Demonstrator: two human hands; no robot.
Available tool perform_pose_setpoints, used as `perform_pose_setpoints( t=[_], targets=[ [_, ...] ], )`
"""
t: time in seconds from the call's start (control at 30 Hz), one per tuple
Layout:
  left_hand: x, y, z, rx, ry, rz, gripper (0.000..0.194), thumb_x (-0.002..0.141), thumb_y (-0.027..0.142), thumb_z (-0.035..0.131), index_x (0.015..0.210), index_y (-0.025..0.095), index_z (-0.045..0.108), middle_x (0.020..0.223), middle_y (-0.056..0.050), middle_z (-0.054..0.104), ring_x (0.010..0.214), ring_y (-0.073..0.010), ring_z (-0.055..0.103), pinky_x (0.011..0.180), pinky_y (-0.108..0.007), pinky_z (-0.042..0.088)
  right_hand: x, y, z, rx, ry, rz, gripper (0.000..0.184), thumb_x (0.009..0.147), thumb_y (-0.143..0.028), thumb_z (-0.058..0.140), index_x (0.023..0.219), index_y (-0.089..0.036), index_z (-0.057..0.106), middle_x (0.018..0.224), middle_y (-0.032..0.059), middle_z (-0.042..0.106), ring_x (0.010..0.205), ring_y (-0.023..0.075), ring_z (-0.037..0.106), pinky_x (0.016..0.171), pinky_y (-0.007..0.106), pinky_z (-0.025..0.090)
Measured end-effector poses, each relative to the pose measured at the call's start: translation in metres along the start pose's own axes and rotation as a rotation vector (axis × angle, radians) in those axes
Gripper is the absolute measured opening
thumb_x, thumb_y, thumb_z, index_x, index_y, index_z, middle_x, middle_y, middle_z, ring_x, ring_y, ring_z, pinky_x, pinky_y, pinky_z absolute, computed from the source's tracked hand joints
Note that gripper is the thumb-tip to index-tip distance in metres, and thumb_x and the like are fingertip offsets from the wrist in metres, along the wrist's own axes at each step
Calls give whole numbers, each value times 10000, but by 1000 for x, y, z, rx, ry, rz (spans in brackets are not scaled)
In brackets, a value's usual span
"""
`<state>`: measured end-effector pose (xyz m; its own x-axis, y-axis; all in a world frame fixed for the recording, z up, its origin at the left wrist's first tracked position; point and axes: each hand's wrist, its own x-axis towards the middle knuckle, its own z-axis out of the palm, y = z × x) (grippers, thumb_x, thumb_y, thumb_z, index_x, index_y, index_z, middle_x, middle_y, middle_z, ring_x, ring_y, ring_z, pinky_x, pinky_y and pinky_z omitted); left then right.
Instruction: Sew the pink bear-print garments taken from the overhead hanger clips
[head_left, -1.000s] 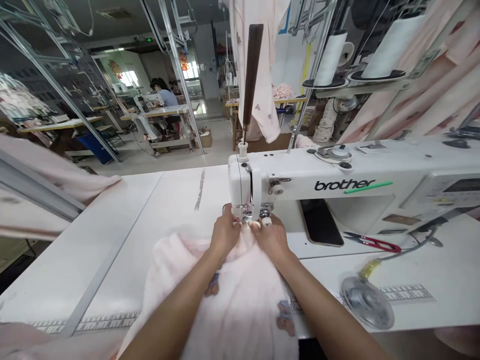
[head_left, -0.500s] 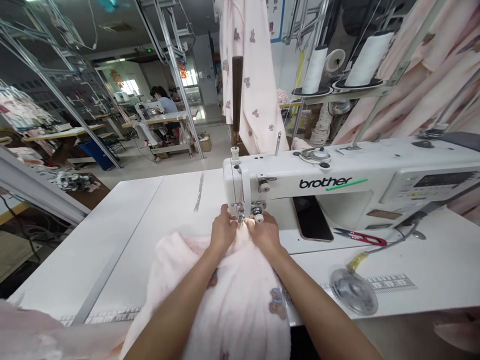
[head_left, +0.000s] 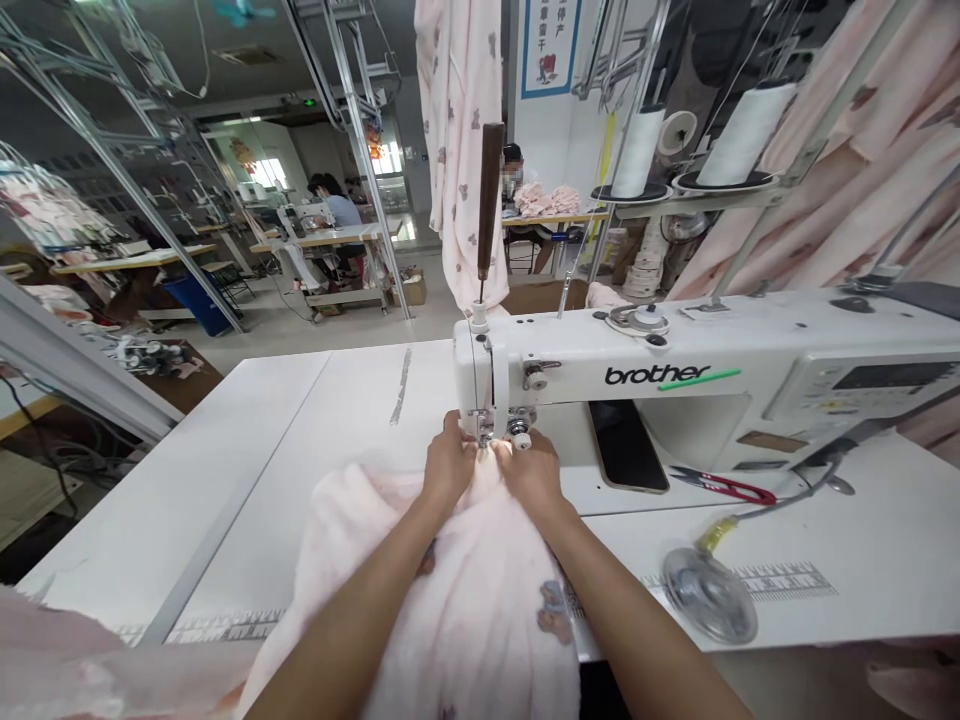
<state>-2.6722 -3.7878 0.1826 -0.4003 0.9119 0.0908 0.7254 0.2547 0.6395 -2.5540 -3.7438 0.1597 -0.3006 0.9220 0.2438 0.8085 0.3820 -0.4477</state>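
Your left hand [head_left: 450,462]: at the centre of the frame, fingers pressed on the gathered edge of the pink fleece fabric [head_left: 480,590], left of the needle area. Your right hand [head_left: 531,468]: fingers pressed on the same edge, just right of the needle area, beside the machine's round knob. Pink fleece fabric: bear-printed, running from the needle area down to the bottom edge of the frame, between and beneath your forearms. White sewing machine [head_left: 675,345]: "brother" lettering, centre to right. Black phone [head_left: 628,447]: lying under the machine arm. Red-handled snips [head_left: 731,488]: right of the phone. Clear round disc [head_left: 709,595]: lower right, partly over a printed ruler.
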Motion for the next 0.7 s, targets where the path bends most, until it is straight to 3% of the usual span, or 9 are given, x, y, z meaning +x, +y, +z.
perform_pose_setpoints(
  t=[0.43, 0.7],
  targets=[
    [-5, 3, -6, 93, -14, -3, 230, 781, 126, 462, 1002, 186, 485, 916, -78, 667, 849, -244, 623, 670, -288, 401, -1, -2, -1, 21, 29, 3, 225, 854, -259, 493, 744, -150, 656, 748, 93, 655, 775, 208, 581, 694, 273, 361],
    [-4, -1, -12, 62, -33, -10, 337, 750, 114, 475, 1075, 198, 495, 883, -38, 667, 789, -213, 602, 647, -273, 387, -1, 0, 1, 93, 19, 37, 203, 820, -246, 505, 704, -151, 642, 741, 86, 656, 727, 195, 573, 633, 258, 360]
  ],
)
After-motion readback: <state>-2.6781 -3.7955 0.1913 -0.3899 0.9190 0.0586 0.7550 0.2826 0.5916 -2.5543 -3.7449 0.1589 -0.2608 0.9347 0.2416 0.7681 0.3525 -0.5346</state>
